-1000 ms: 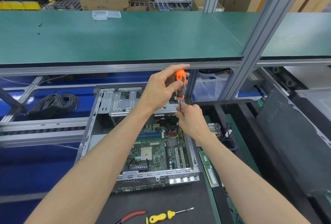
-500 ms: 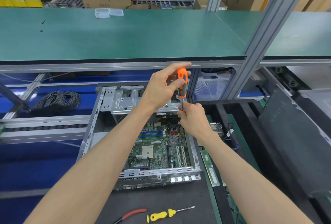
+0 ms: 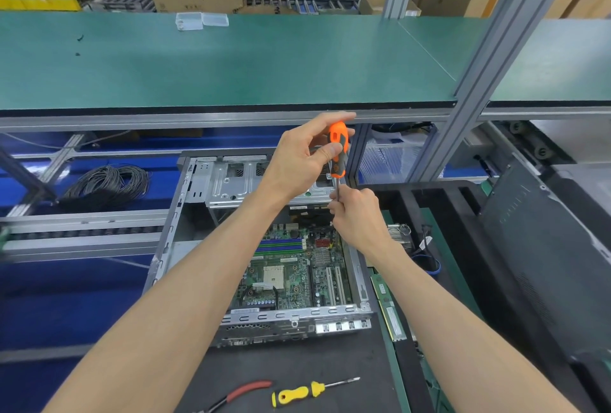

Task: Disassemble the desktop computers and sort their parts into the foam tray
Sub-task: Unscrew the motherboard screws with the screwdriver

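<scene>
From the head view, the left hand [image 3: 297, 158] curls its thumb and fingers round the orange-and-black handle of an upright screwdriver [image 3: 338, 154], its grip closed on the tool above the far right corner of the open computer case [image 3: 198, 187]. The right hand [image 3: 358, 214] sits just below, its grip pinching the thin metal shaft where it comes down toward the case; the tip itself is hidden behind the fingers. Inside the case the green motherboard [image 3: 291, 277] lies flat, with blue and green memory slots toward the far end and a pale square socket near the middle, partly crossed by the left forearm. The case's silver drive cage [image 3: 238, 181] spans its far end. The case rests on a dark mat on the desk [image 3: 297, 363], and near the front edge of that mat lie a yellow-handled screwdriver [image 3: 297, 394] and, just left of it, red-handled pliers [image 3: 244, 391]. Right of the case stands the black foam tray [image 3: 463, 207], with a heatsink [image 3: 398, 234] in one slot and a green memory stick [image 3: 390, 310] lying along its near left edge. A coil of black cable [image 3: 109, 184] lies on the blue surface to the left, well apart from the case. A green shelf [image 3: 231, 62] runs across above.
</scene>
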Demonstrator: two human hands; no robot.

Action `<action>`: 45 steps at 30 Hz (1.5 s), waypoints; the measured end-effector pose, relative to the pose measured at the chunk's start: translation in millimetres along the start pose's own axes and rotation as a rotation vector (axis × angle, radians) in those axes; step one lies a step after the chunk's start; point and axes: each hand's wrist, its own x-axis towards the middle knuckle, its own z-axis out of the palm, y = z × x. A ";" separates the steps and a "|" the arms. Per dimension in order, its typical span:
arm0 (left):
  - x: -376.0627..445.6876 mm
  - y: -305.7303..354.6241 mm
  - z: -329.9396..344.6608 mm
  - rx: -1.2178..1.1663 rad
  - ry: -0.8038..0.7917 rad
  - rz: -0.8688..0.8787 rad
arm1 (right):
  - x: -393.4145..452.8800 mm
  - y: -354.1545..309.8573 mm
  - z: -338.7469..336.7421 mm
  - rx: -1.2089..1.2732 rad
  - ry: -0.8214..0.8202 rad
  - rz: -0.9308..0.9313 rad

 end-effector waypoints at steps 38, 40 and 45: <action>0.1 14.6 2.7 0.097 0.020 0.081 | 7.7 3.6 -11.3 0.114 -0.098 -0.096; 2.0 14.1 2.8 0.133 0.078 0.074 | 5.2 0.4 -10.7 0.187 -0.014 -0.040; 4.8 11.2 4.1 0.359 0.312 0.077 | 5.5 -22.9 -10.3 0.462 0.301 -0.061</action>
